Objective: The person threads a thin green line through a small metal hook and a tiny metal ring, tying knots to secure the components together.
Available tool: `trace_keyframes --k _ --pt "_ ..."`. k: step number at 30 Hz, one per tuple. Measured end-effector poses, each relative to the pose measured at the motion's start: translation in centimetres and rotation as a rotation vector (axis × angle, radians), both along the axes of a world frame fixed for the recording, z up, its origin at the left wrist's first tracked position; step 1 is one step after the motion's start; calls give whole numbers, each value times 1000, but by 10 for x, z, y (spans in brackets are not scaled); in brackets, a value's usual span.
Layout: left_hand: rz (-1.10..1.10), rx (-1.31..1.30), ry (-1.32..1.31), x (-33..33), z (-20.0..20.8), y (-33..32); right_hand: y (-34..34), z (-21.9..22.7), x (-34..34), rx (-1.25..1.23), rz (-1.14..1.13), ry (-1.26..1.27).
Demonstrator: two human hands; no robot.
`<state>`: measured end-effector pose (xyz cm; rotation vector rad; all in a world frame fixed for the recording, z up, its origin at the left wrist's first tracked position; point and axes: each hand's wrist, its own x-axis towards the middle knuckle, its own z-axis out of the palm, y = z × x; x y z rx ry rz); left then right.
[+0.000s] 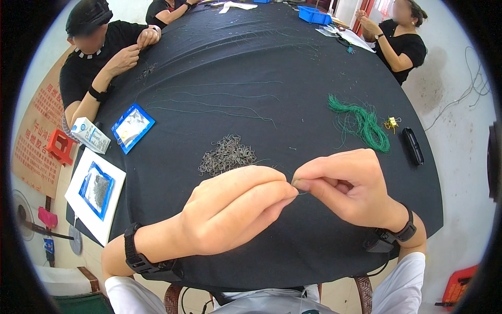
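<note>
Over the near middle of the table my two hands meet fingertip to fingertip. My left hand (235, 209) is closed in a pinch, its back toward me; whatever sits between its fingers is hidden. Thumb and forefinger of my right hand (348, 183) pinch a thin green thread (302, 193), a short bit of which shows between the two hands. Just beyond my left hand lies a loose pile of small dark metal hooks (228, 155). A bundle of green thread (366, 125) rests beyond my right hand.
Single green threads (214, 104) stretch across the black tablecloth (293, 94). Left are a blue packet (133, 128), a carton (90, 135) and a white board (116, 178) bearing another packet (97, 189). Right are a yellow clip (391, 123) and black case (413, 146). Other people sit around the table.
</note>
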<state>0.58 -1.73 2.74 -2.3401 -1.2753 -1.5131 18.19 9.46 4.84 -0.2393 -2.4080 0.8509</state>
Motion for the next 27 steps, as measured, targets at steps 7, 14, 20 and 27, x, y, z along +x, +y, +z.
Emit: trace_keyframes --k 7,14,20,27 --pt "-10 -26 -64 -1 0 0 0 -1 1 -165 -1 -39" --pt "-12 -62 -87 -2 3 0 -1 -1 0 -209 19 -42" --pt "-20 -74 -111 -1 2 0 0 -3 0 -345 68 -77" --pt "7 -54 -121 -1 0 0 -8 -9 -4 -216 71 -32"
